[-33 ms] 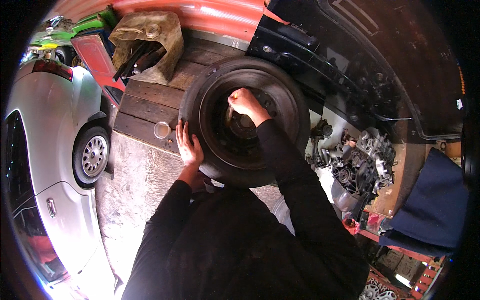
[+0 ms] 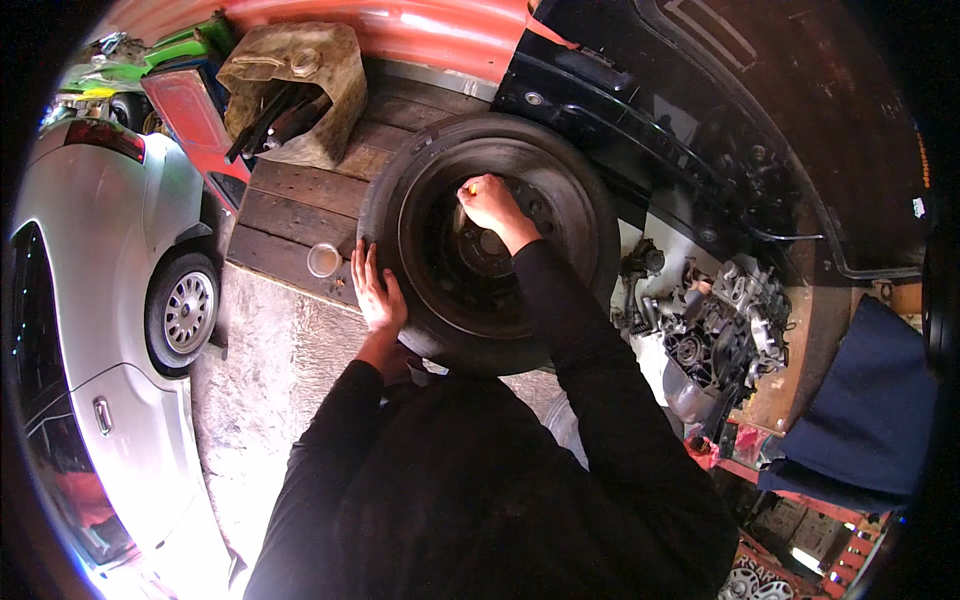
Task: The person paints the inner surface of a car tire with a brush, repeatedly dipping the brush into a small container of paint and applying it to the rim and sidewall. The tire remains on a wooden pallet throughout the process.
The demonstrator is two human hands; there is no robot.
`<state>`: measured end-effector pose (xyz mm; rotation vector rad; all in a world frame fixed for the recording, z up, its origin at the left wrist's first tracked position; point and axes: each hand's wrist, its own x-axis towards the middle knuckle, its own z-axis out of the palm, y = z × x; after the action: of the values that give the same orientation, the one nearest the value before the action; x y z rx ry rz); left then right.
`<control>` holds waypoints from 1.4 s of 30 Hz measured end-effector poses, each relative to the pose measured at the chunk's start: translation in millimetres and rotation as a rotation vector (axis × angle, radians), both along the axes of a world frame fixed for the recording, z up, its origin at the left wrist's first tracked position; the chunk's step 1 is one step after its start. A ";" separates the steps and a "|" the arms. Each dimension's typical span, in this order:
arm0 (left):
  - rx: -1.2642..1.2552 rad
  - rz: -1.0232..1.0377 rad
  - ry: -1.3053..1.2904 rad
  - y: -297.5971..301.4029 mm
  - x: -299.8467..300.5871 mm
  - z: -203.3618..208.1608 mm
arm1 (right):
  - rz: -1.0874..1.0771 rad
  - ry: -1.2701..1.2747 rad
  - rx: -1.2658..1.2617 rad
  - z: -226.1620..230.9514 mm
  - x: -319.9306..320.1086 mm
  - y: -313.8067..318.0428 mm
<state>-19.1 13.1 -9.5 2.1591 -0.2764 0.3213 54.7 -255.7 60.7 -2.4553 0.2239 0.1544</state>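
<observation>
A black tyre on a dark steel rim lies flat on a wooden plank bench, in front of me. My left hand is spread against the tyre's left sidewall, fingers apart. Over the rim's dished inside, left of the hub, my right hand is closed around a small yellow-handled tool; its working end is too dark and blurred to name. Just left of the tyre, near the bench's edge, stands a small clear cup with pale contents.
A cut-open, dirty jerrycan holding dark tools stands on the planks. To the left is a silver car. A black body panel leans at the right, above an engine block. Dark blue cloth hangs beyond.
My right hand has shifted very slightly over the rim, and the tan strip seen beneath it is less visible now. My left hand and the wheel stay put.
</observation>
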 end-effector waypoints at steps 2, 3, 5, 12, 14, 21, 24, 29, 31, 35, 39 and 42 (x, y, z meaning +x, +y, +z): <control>-0.007 0.001 -0.003 0.5 2.2 -0.1 | -0.031 -0.028 -0.075 1.0 0.1 0.2; -0.007 0.000 -0.008 -0.8 5.5 -0.4 | -0.046 -0.021 -0.043 1.0 3.0 -2.5; -0.006 -0.002 -0.015 -3.5 9.4 -0.5 | -0.074 -0.003 0.022 0.4 6.8 -7.5; -0.013 -0.013 -0.029 -4.8 8.8 0.5 | -0.408 -0.174 -0.015 -10.6 8.2 -39.3; -0.001 -0.006 -0.025 -3.0 9.9 -0.5 | -0.408 -0.125 -0.062 -1.7 9.7 -50.3; 0.005 -0.003 -0.028 -4.3 9.2 0.1 | -0.519 -0.145 -0.146 3.5 -3.4 -88.0; 0.011 0.004 -0.007 -3.0 9.3 0.3 | -0.490 -0.110 -0.317 1.9 -7.2 -99.7; 0.000 -0.004 -0.015 -5.6 8.7 2.3 | -0.300 0.029 -0.391 -3.0 -11.1 -119.3; 0.004 0.005 -0.016 -3.7 9.5 0.2 | -0.261 -0.028 -0.124 -0.6 -13.0 -119.4; -0.002 -0.001 -0.013 -3.6 8.7 -3.6 | -0.220 0.206 -0.290 5.6 -21.4 -133.4; 0.003 0.002 -0.026 -3.4 9.1 -3.6 | -0.201 0.167 -0.218 22.2 -24.8 -131.0; -0.012 -0.013 -0.010 -5.3 9.6 -4.3 | -0.136 0.104 -0.183 20.7 -28.6 -129.4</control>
<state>-9.5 7.9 -13.8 2.1433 -0.2929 0.3255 26.1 -385.2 81.4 -2.6049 0.4677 0.2105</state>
